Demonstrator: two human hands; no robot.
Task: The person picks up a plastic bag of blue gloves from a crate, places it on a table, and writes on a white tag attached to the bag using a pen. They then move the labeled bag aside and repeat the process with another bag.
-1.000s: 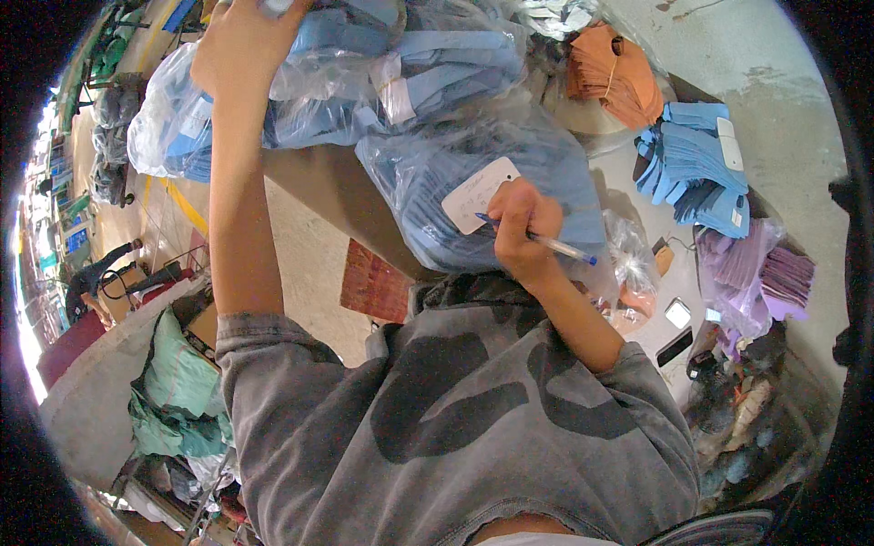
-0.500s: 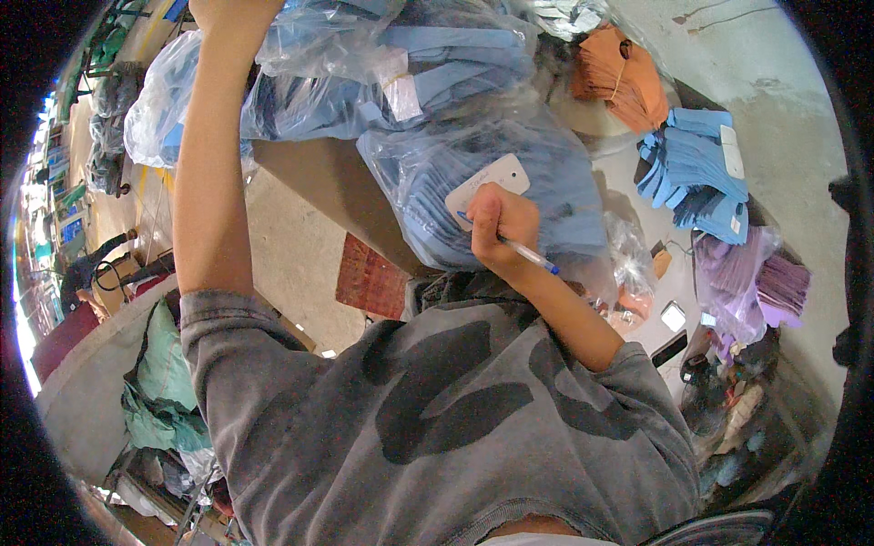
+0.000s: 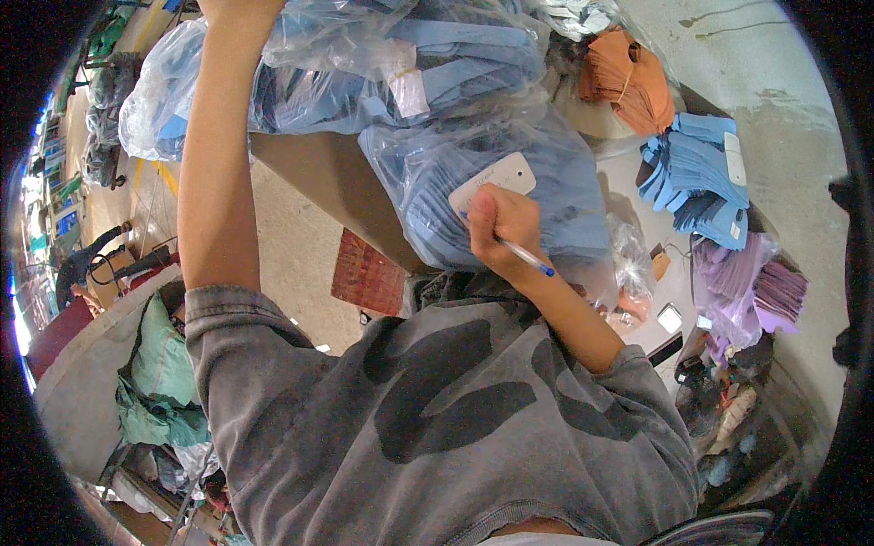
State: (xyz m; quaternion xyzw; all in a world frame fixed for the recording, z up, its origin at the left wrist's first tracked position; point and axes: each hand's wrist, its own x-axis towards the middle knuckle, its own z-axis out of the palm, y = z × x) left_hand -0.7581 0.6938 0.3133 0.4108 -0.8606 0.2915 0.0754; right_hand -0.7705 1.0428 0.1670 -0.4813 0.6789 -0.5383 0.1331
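In the head view, the tag point(image 3: 503, 175) lies tilted on a clear bag point(image 3: 566, 187) of blue pieces. The right hand point(image 3: 507, 223) is closed in a writing grip round the pen point(image 3: 530, 259), with its fist covering the tag's lower right part; whether the tip touches is hard to see. The left hand point(image 3: 238, 7), up and left of the tag, is mostly cut off by the top edge, so I cannot tell whether it is spread or gripping.

The pen should be light and stiff, best pinched low on the barrel. The tag looks like thin card, light and bendable, best taken by its edges. The bag's film is probably slippery and its load soft and fairly heavy; two hands under it would suit better than pinching the plastic.

The bag rests on a pale table point(image 3: 621, 171). Right of the tag are an orange stack point(image 3: 628, 80), a blue stack point(image 3: 696, 173) and, lower, a purple bundle point(image 3: 728, 282). Below and left of it are floor point(image 3: 296, 227), a red board point(image 3: 367, 273) and a green sack point(image 3: 162, 355).
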